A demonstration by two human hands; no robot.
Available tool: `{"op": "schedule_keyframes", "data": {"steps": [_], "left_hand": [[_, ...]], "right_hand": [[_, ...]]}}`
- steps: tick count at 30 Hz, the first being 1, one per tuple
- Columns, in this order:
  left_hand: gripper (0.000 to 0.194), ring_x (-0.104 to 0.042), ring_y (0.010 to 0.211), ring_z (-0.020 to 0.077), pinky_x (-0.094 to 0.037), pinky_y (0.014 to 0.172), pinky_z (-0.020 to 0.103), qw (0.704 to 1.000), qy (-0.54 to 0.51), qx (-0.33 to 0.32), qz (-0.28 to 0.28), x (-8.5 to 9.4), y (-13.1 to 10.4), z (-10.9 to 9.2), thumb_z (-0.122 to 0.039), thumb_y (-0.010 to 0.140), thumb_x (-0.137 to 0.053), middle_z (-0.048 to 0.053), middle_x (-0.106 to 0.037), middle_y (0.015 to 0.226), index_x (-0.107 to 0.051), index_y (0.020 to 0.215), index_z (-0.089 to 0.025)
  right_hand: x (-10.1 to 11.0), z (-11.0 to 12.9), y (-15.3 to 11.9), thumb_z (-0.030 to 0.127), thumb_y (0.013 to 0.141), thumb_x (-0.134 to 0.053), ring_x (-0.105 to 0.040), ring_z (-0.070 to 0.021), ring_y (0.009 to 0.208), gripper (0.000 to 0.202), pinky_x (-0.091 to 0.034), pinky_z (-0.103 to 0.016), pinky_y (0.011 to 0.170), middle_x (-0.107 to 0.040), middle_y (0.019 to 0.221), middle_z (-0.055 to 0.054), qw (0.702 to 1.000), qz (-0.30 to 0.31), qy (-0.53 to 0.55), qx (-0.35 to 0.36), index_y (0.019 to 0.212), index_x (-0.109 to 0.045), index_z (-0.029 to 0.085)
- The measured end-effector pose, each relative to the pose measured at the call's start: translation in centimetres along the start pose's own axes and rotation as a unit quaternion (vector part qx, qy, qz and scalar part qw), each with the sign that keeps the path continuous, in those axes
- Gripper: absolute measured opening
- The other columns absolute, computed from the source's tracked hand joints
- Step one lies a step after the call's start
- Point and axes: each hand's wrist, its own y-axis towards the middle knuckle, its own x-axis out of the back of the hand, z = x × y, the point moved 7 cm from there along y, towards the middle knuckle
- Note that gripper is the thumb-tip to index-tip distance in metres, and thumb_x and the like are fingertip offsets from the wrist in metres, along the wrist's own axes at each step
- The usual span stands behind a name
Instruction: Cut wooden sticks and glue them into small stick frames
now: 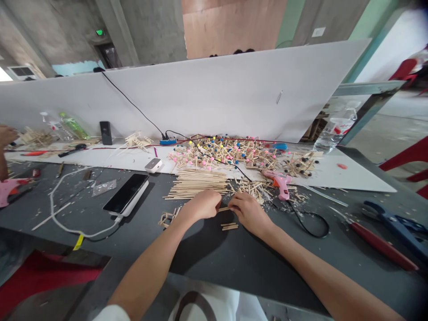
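Note:
My left hand [206, 204] is closed, its fingertips at the left end of a short wooden stick [223, 209]. My right hand [250, 214] pinches the stick's other end, so it spans the small gap between both hands. Just below it, a few cut wooden sticks [229, 227] lie side by side on the dark table [203, 254]. Beyond my left hand is a layer of long thin sticks [197, 182]. A pile of short stick pieces [250, 189] lies past my right hand. A small stick frame [167, 218] sits left, partly behind my left forearm.
Stick models with coloured balls [230, 149] heap against the white board [207, 98]. A pink glue gun [282, 185], red-handled tool [381, 245] and blue-handled pliers [394, 227] lie right. Left are a phone [127, 194] with a white cable and another person's hand [7, 135].

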Motion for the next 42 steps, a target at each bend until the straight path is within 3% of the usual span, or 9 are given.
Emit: {"op": "schedule_keyframes", "data": {"steps": [17, 23, 30, 42], "left_hand": [[0.018, -0.068, 0.076, 0.0227, -0.045, 0.062, 0.026, 1.0, -0.004, -0.014, -0.012, -0.2, 0.2, -0.4, -0.005, 0.074, -0.057, 0.011, -0.072, 0.08, -0.071, 0.08, -0.015], [0.017, -0.069, 0.08, 0.0271, -0.05, 0.068, 0.032, 0.998, 0.026, -0.013, -0.051, -0.6, 0.9, -0.9, -0.015, 0.081, -0.052, 0.015, -0.071, 0.082, -0.069, 0.08, -0.014], [0.019, -0.069, 0.083, 0.0258, -0.051, 0.073, 0.032, 0.997, 0.022, -0.023, -0.066, -1.0, 1.2, -1.5, -0.016, 0.085, -0.05, 0.016, -0.07, 0.087, -0.069, 0.085, -0.013], [0.013, -0.069, 0.081, 0.0263, -0.049, 0.068, 0.031, 0.997, 0.016, -0.03, -0.071, -0.8, 1.3, -1.4, -0.014, 0.08, -0.053, 0.013, -0.07, 0.083, -0.067, 0.079, -0.014]], "right_hand": [[0.0, 0.1, 0.0, 0.007, 0.087, -0.054, -0.057, -0.0194, 0.086, 0.022, -0.042, -0.032, 0.081, -0.064, 0.086, -0.005, 1.0, 0.003, -0.007, 0.0, 0.084, -0.072, 0.019], [0.1, 0.2, -0.1, 0.004, 0.085, -0.054, -0.057, -0.0193, 0.087, 0.024, -0.043, -0.031, 0.082, -0.064, 0.086, -0.005, 1.0, 0.008, -0.004, -0.002, 0.083, -0.072, 0.019], [-0.2, 0.0, -0.1, 0.004, 0.084, -0.053, -0.057, -0.0196, 0.088, 0.023, -0.043, -0.032, 0.083, -0.064, 0.087, -0.006, 1.0, 0.004, -0.005, 0.002, 0.082, -0.071, 0.018], [0.1, 0.2, -0.1, 0.002, 0.083, -0.052, -0.057, -0.0192, 0.087, 0.024, -0.043, -0.031, 0.081, -0.064, 0.084, -0.006, 1.0, 0.006, -0.001, -0.002, 0.079, -0.07, 0.017]]}}
